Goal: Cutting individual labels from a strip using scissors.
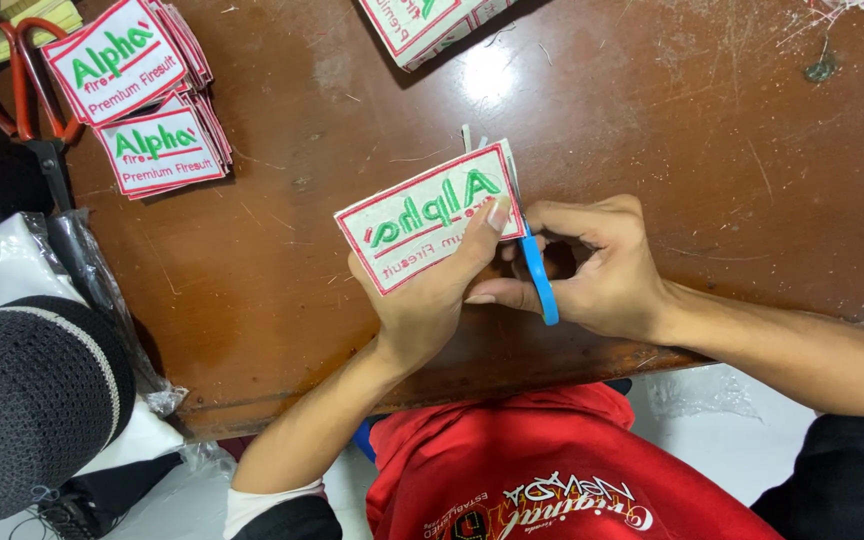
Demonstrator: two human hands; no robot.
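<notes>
Your left hand (422, 300) pinches a white rectangular embroidered patch with red border (430, 217) above the scratched brown wooden tabletop (652, 110). Your right hand (602, 265) grips blue-handled scissors (540, 280), whose blades are hidden behind the patch's right edge.

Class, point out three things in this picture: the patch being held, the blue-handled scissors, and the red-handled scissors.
patch (422, 222), head view, on its white embroidered face.
blue-handled scissors (542, 285), head view, on the blue handle loop.
red-handled scissors (14, 75), head view, on the red handles.
</notes>
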